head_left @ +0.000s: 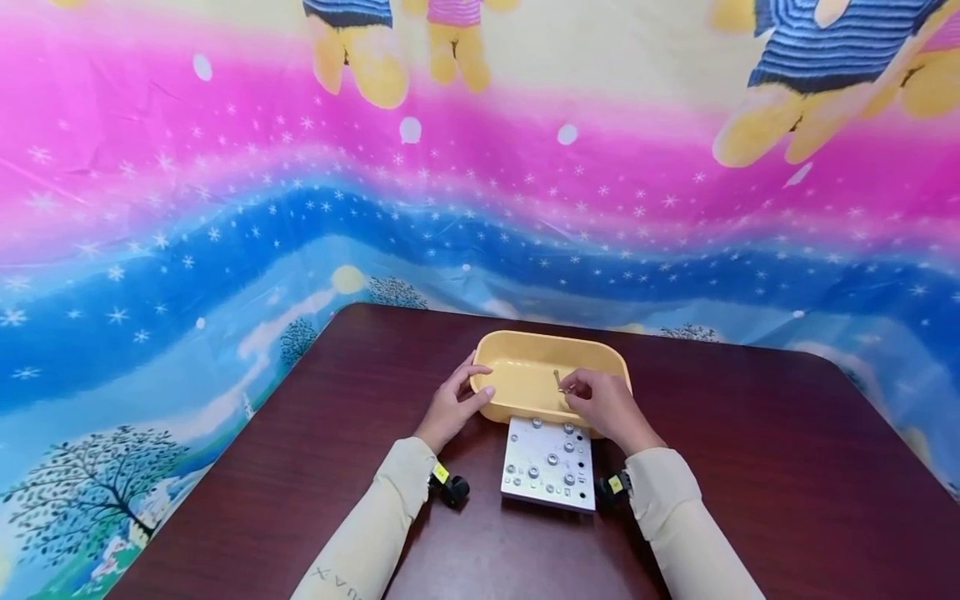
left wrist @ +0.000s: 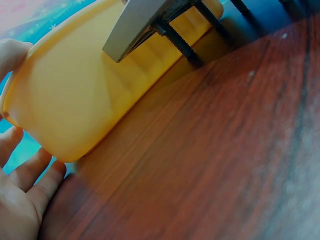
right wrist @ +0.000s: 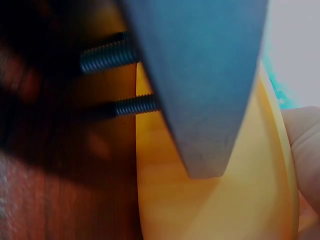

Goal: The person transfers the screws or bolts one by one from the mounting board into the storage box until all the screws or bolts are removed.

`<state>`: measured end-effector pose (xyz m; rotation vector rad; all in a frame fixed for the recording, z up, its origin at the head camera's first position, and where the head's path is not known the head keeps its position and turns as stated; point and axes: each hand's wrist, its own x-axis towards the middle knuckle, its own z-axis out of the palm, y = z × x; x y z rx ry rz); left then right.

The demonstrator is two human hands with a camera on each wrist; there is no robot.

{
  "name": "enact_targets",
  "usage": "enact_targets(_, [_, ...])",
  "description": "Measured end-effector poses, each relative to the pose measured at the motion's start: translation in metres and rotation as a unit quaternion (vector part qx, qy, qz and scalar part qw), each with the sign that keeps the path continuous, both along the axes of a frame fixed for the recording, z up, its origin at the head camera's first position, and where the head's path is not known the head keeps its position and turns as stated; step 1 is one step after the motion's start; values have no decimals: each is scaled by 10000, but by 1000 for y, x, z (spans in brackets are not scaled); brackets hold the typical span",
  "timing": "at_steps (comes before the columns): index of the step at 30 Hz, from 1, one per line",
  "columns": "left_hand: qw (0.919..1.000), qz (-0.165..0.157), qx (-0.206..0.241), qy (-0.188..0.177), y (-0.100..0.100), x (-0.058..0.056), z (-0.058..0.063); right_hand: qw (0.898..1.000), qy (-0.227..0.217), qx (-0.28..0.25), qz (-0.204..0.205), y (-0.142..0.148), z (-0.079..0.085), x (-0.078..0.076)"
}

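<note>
A yellow plastic bin (head_left: 525, 408) stands on the table. My left hand (head_left: 453, 404) grips its left end, thumb over the rim and the other fingers along the outside; the left wrist view shows these fingers (left wrist: 37, 172) against the wall. Inside the bin, my right hand (head_left: 603, 404) pinches a thin small bolt (head_left: 557, 379) at its lower end; the fingertips partly hide it. Just in front of the bin is a metal plate (head_left: 543, 442) with several socket-head bolts (head_left: 552, 459) set in it. Threaded shanks (right wrist: 137, 104) stick out below the plate in the right wrist view.
The dark reddish-brown table (head_left: 315, 467) has rounded far corners. A printed cloth (head_left: 480, 208) hangs behind it. Black wrist cameras (head_left: 452, 489) sit on both wrists, close to the plate's sides.
</note>
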<state>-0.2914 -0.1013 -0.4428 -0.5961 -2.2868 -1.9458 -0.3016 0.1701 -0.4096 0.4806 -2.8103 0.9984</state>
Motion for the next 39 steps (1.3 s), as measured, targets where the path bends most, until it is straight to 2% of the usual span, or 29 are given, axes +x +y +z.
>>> enact_targets(8, [10000, -10, 13, -15, -1, 1, 1, 9999, -93, -11, -75, -2, 0, -1])
enact_targets(16, [10000, -24, 12, -30, 0, 2, 2, 9999, -136, -22, 32, -2, -2, 0])
enact_targets(26, [10000, -2, -35, -92, 0, -1, 0, 9995, -260, -177, 23, -2, -2, 0])
enact_targets(39, [10000, 8, -50, -70, 0, 1, 2, 9990, 201, -368, 140, 0, 1, 1])
